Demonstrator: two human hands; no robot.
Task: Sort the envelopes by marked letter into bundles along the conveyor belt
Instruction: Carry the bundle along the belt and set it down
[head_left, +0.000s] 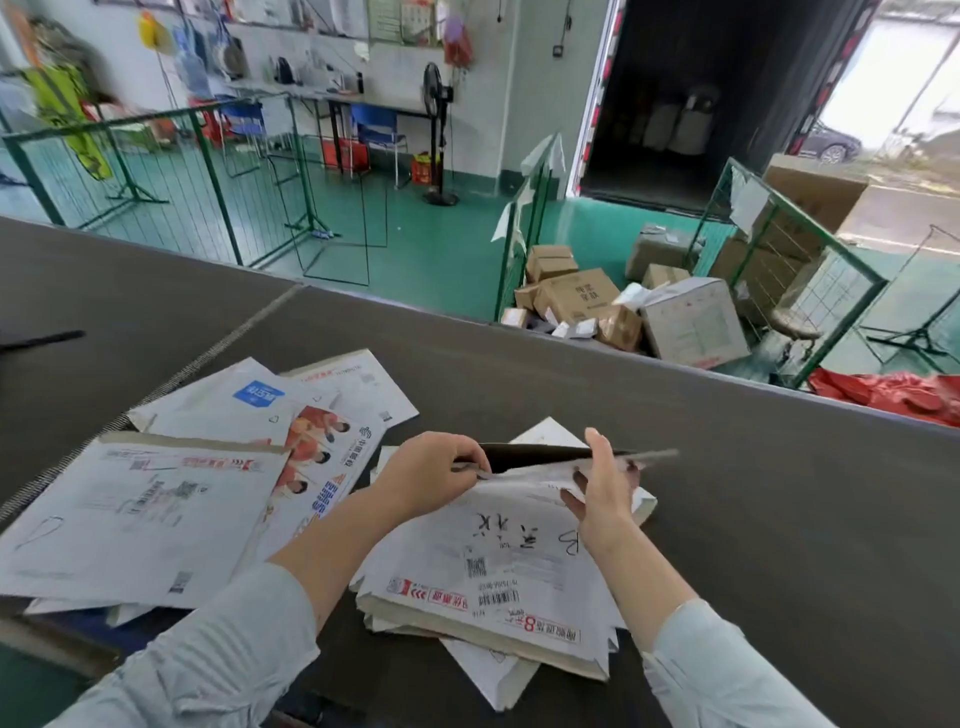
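Between the fingers of left hand (431, 470) and right hand (605, 493), an envelope (540, 456) is held edge-on just above the B-marked stack (493, 577) — left pinching, right apparently gripping. Sorting is probably midway; next, turn it and read its letter.

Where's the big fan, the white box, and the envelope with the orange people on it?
standing fan (435, 87), head view, on its round black head.
white box (696, 327), head view, on its front face.
envelope with orange people (314, 441), head view, on the printed picture.
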